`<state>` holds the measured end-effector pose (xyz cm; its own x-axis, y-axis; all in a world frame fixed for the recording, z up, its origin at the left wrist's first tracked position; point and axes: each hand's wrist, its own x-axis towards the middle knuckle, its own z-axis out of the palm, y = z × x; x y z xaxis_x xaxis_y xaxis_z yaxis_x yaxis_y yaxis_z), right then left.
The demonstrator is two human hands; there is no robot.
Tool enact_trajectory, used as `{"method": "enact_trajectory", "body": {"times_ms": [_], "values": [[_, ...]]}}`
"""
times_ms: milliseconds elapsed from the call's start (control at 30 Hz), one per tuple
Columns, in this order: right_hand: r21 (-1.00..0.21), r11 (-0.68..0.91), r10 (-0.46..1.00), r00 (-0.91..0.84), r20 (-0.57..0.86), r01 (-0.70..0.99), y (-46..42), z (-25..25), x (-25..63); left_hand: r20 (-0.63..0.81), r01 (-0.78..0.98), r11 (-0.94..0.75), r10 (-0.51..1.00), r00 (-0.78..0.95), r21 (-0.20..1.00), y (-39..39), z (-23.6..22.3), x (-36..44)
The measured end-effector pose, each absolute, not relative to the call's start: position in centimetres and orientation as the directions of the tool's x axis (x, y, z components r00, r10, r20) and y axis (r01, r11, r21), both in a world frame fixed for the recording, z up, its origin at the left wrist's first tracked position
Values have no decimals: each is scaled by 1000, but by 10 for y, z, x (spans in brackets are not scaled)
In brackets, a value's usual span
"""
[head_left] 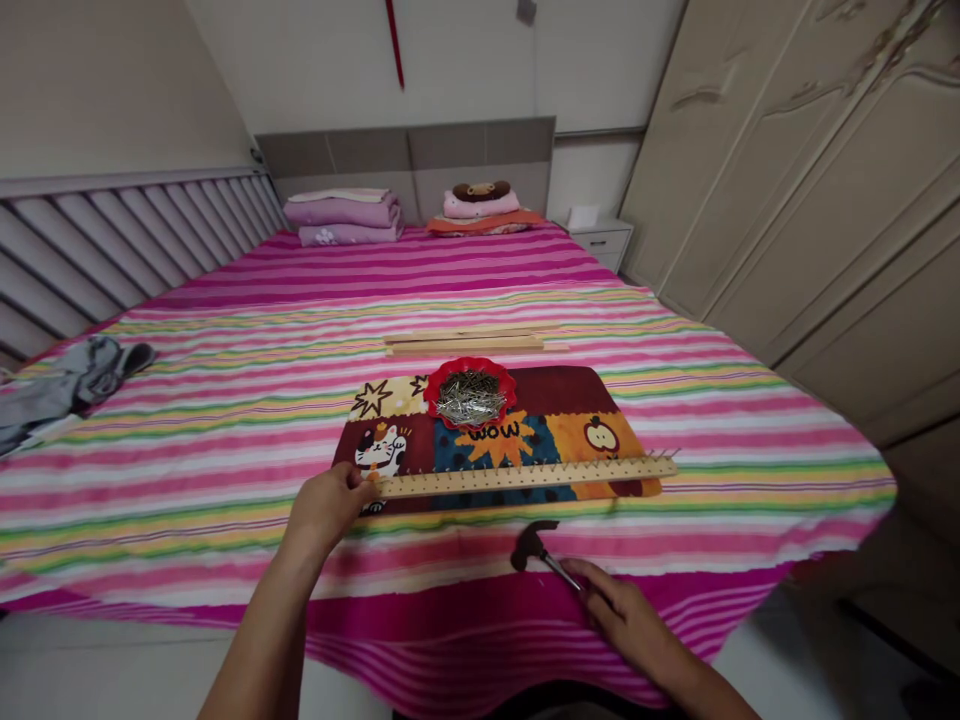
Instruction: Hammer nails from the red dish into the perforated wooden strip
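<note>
My left hand (328, 508) pinches the left end of a long, narrow wooden strip (517, 476). A row of nails stands up along the strip's far edge, and small dark dots run along its near side. My right hand (616, 608) is closed around the handle of a claw hammer (531, 545), whose dark head is over the bedspread, nearer to me than the strip. Beyond the strip, a red scalloped bowl (430, 395) full of loose nails (470, 398) rests on a patterned mat (534, 392). The strip lies across the mat's near part.
Several bare wooden strips (465, 344) lie behind the bowl on the striped bedspread (225, 420). Grey clothing (71, 385) is at the left. Folded bedding (345, 215) and a pink pile (481, 207) sit by the headboard. A wardrobe (810, 170) stands on the right.
</note>
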<state>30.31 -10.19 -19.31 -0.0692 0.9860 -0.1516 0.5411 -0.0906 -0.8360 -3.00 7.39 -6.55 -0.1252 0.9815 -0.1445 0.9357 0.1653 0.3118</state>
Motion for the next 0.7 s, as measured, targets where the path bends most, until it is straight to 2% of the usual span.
{"method": "enact_trajectory", "body": {"times_ms": [267,533,633,700], "values": [[-845,-106,985,-59,-160,524,-103,-191,303,-203,949,159,974,-105,271,77,-69,-28],[-826,-114,980,-73,-184,552,-103,-192,304,-226,981,118,971,-82,152,87,-66,-21],[-830,-104,981,-79,-175,548,-103,-194,304,-195,979,120,977,-88,164,91,-67,-16],[-829,-103,982,-75,-171,549,-103,-195,304,-170,965,148,979,-112,216,91,-71,-13]]}}
